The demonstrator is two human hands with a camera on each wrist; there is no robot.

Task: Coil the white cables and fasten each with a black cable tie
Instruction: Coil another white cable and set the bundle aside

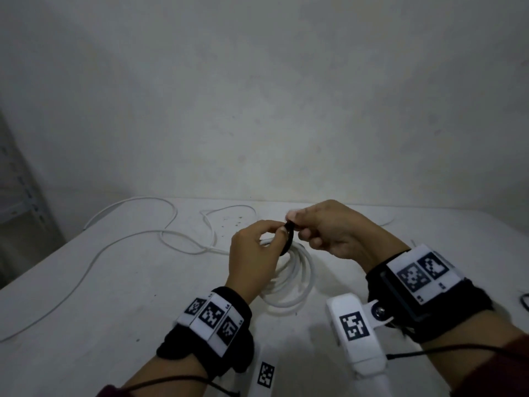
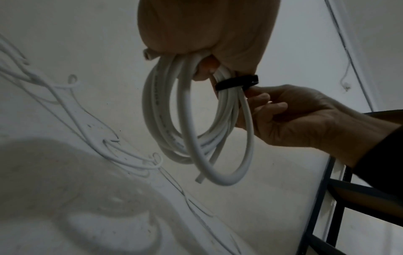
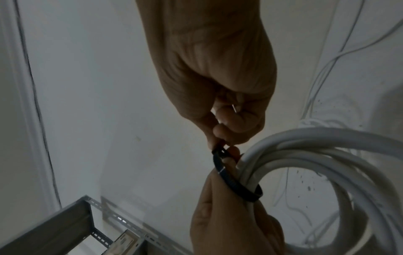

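A coil of thick white cable (image 1: 297, 277) hangs above the white table, and my left hand (image 1: 254, 253) grips its top; the same coil (image 2: 196, 131) dangles from that hand (image 2: 207, 34) in the left wrist view. A black cable tie (image 2: 236, 82) loops round the bundle just under my left fingers. My right hand (image 1: 329, 227) pinches the tie's end (image 3: 220, 152) between thumb and fingertips, its other fingers curled. In the right wrist view the black cable tie (image 3: 237, 184) wraps the white strands (image 3: 305, 155) beside my left hand (image 3: 229, 224).
Loose thin white cables (image 1: 137, 233) sprawl over the left and far part of the table (image 1: 86, 325). A grey metal shelf frame (image 1: 17, 196) stands at the left by the wall. Another small black tie (image 1: 524, 302) lies at the right edge.
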